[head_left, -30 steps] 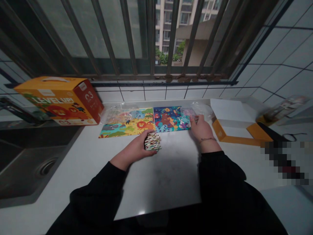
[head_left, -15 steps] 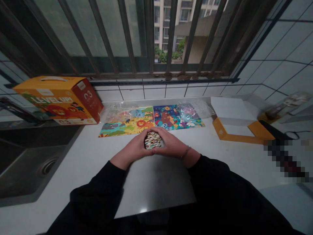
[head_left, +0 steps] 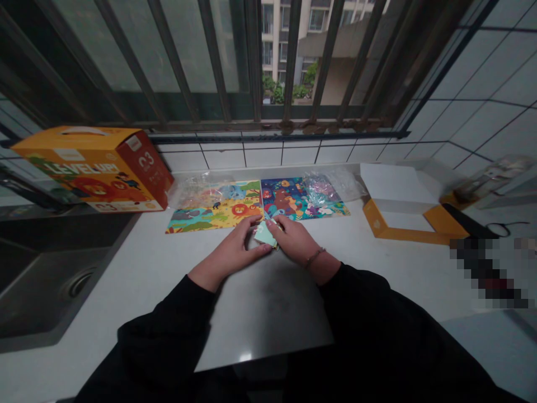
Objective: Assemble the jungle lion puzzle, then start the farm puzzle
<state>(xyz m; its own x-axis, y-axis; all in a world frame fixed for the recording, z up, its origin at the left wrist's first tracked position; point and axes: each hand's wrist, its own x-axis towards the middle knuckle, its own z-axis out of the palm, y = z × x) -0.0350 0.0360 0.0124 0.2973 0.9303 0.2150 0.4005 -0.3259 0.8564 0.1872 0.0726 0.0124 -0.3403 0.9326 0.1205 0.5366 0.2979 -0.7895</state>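
Between my two hands, over the middle of the white counter, is a stack of puzzle pieces (head_left: 265, 234) with a pale green face turned up. My left hand (head_left: 233, 251) holds the stack from the left, its thumb along the near edge. On the right side, my right hand (head_left: 296, 242) grips it with the thumb on top. Just beyond my hands lie two picture sheets side by side, a yellow one with lions (head_left: 235, 211) and a dark blue one with animals (head_left: 285, 197).
An orange carton (head_left: 92, 170) stands at the back left, beside a dark sink (head_left: 54, 268). Clear plastic wrap (head_left: 197, 190) lies on the sheets. An open orange and white box (head_left: 398, 224) sits at the right. Behind the counter is a barred window.
The stack has turned from showing its layered edges to showing a flat pale green face. My right thumb has moved onto it, and my fingers have shifted around it.
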